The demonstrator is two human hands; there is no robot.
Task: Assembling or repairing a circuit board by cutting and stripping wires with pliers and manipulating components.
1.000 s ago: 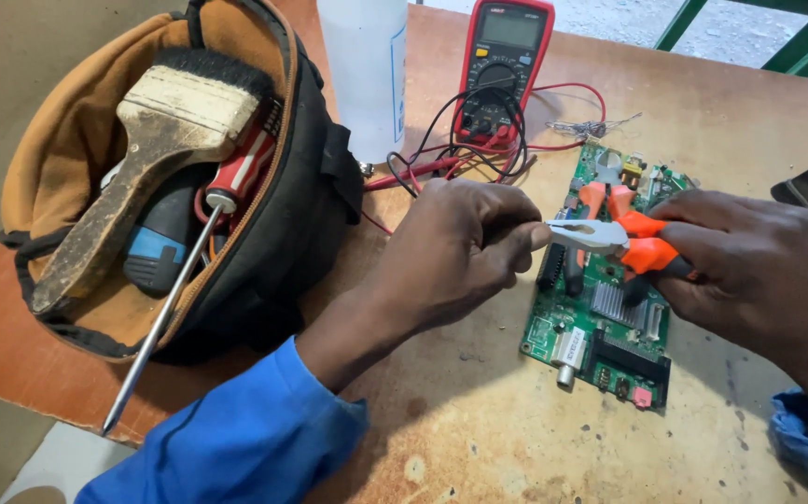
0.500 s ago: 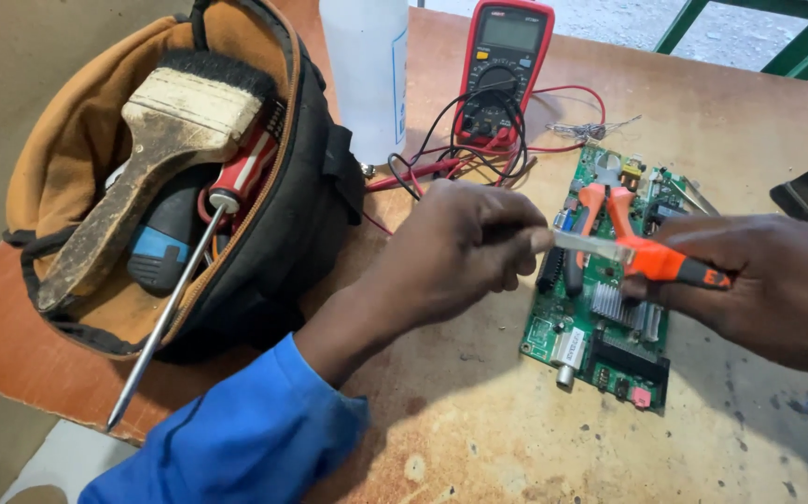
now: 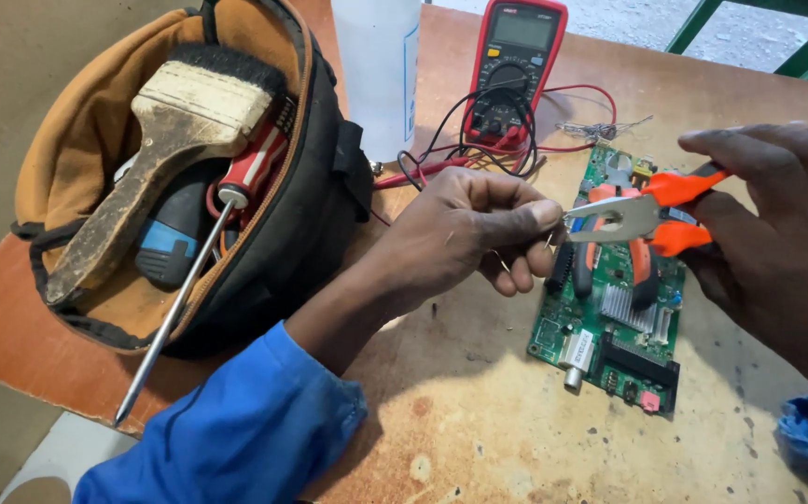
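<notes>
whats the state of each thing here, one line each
left hand: pinching something thin at the pliers' tip
right hand: gripping the pliers' orange handles
pliers: held above the board, whether the tip is closed is unclear
circuit board: flat on the table, bare
multimeter: display blank, leads coiled in front
tool bag: unzipped, open
paintbrush: in the bag, worn
screwdriver: shaft sticking out of the bag

My right hand (image 3: 777,243) grips orange-handled steel pliers (image 3: 642,210), whose tip meets the pinched fingertips (image 3: 539,217) of my left hand (image 3: 469,233) above a green circuit board (image 3: 609,336) near the right edge of the worn wooden tabletop (image 3: 460,420). A red multimeter (image 3: 514,65) lies at the far edge, and an open tool bag (image 3: 301,224) sits at the left edge.
</notes>
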